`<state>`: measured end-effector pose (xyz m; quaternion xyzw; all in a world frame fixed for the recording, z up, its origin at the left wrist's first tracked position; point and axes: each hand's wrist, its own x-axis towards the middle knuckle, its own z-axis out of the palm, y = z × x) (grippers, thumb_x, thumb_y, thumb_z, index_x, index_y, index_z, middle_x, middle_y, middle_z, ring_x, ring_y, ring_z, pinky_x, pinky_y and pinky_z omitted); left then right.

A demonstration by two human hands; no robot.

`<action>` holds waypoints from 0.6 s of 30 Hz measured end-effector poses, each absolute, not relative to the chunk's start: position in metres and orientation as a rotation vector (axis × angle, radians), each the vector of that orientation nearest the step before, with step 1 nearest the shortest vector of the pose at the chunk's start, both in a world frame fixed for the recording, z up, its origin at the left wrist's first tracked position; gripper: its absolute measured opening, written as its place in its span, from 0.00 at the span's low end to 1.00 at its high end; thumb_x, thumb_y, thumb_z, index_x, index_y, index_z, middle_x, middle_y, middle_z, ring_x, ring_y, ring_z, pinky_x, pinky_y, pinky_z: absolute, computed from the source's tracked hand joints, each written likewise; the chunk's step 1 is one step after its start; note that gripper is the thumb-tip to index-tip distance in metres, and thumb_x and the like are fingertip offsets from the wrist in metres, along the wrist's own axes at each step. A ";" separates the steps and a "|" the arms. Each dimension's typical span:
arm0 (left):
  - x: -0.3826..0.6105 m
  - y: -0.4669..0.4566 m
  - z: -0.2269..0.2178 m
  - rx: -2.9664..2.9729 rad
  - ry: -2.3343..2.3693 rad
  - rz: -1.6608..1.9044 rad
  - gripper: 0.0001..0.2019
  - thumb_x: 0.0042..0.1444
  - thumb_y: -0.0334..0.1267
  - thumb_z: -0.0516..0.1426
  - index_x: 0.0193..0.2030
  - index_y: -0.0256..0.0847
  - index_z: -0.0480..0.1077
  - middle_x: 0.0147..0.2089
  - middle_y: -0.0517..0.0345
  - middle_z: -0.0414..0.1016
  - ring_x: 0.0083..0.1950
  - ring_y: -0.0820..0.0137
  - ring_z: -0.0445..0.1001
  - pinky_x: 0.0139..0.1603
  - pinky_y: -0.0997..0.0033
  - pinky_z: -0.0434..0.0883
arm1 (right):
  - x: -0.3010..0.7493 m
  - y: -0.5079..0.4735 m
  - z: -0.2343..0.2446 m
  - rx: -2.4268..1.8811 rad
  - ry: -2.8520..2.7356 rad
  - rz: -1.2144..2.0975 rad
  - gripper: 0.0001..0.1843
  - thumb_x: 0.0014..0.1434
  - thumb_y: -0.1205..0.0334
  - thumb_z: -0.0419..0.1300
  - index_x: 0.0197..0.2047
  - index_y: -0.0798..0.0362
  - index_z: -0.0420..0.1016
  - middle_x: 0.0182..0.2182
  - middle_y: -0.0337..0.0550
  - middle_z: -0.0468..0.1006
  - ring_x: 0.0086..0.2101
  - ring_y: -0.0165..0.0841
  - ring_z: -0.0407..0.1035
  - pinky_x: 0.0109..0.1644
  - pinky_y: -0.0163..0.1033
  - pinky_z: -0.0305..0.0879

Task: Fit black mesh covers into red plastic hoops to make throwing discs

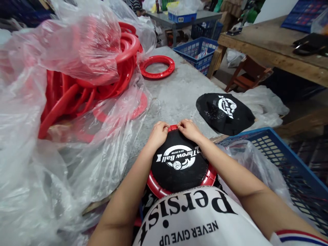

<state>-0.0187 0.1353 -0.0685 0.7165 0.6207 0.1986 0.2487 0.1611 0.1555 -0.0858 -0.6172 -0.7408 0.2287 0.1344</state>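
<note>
A round black mesh fabric (180, 179) with a white "Throw Ball" print lies over a red plastic ring (161, 191), close against my body. At the far edge, my left hand (159, 132) pinches fabric and ring from the left. My right hand (189, 130) does the same from the right, and a short stretch of bare red rim shows between them. Fingers of both hands are curled closed, the fingertips partly hidden. Beyond my right hand, another black mesh piece (217, 114) with the same print lies on the grey table (176, 92).
Clear plastic sheeting (33, 164) covers much of the left side, around a heap of red rings (102, 89). One loose red ring (157, 67) lies farther back. A blue crate (271, 143) with plastic inside is at my right. Behind stand another blue crate (194, 49) and a wooden table (258, 37).
</note>
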 end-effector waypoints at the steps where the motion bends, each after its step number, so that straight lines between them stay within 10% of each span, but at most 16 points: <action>1: -0.022 0.131 -0.065 1.999 1.731 0.506 0.14 0.62 0.28 0.49 0.43 0.39 0.75 0.51 0.47 0.77 0.56 0.61 0.73 0.62 0.60 0.67 | 0.161 0.156 -0.087 -1.779 -2.135 0.666 0.12 0.67 0.61 0.53 0.41 0.53 0.77 0.45 0.49 0.80 0.46 0.41 0.68 0.51 0.42 0.61; 12: -0.020 0.095 -0.075 2.264 1.859 0.240 0.11 0.63 0.40 0.56 0.47 0.38 0.76 0.55 0.43 0.71 0.58 0.53 0.68 0.62 0.54 0.66 | 0.151 0.172 -0.063 -1.371 -2.416 0.634 0.12 0.59 0.67 0.59 0.45 0.54 0.80 0.53 0.51 0.77 0.55 0.43 0.66 0.63 0.47 0.58; 18: -0.020 0.101 -0.084 2.143 1.885 0.376 0.07 0.58 0.38 0.62 0.41 0.39 0.75 0.57 0.46 0.67 0.59 0.55 0.66 0.64 0.57 0.65 | 0.139 0.191 -0.064 -1.332 -2.529 0.919 0.03 0.51 0.70 0.65 0.31 0.54 0.78 0.35 0.43 0.80 0.38 0.34 0.71 0.48 0.37 0.63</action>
